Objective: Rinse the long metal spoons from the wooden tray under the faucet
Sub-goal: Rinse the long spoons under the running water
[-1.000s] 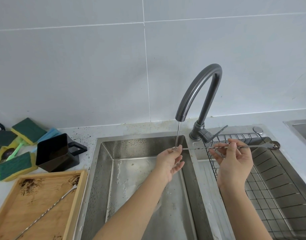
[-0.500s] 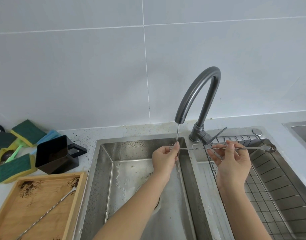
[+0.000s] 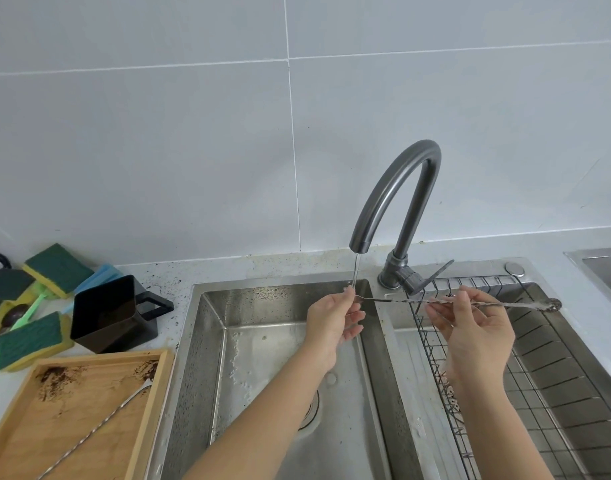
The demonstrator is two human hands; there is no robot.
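Note:
A long twisted metal spoon (image 3: 397, 301) is held level across the sink divider. My left hand (image 3: 331, 322) pinches its handle end right under the thin water stream from the grey faucet (image 3: 397, 188). My right hand (image 3: 477, 327) grips the shaft further right. The spoon's bowl (image 3: 553, 304) carries dark residue and hangs over the wire rack. A second long spoon (image 3: 99, 427) lies diagonally in the stained wooden tray (image 3: 148, 410) at the lower left.
The left sink basin (image 3: 262, 341) is wet, with a drain under my left forearm. A wire rack (image 3: 556, 393) fills the right basin. A black square cup (image 3: 106, 313) and several green-and-yellow sponges (image 3: 30, 341) lie on the counter at the left.
Both hands shifted the spoon slightly left, so its handle end sits under the stream. My left fingers closed tighter on that end. The tray spoon has not moved.

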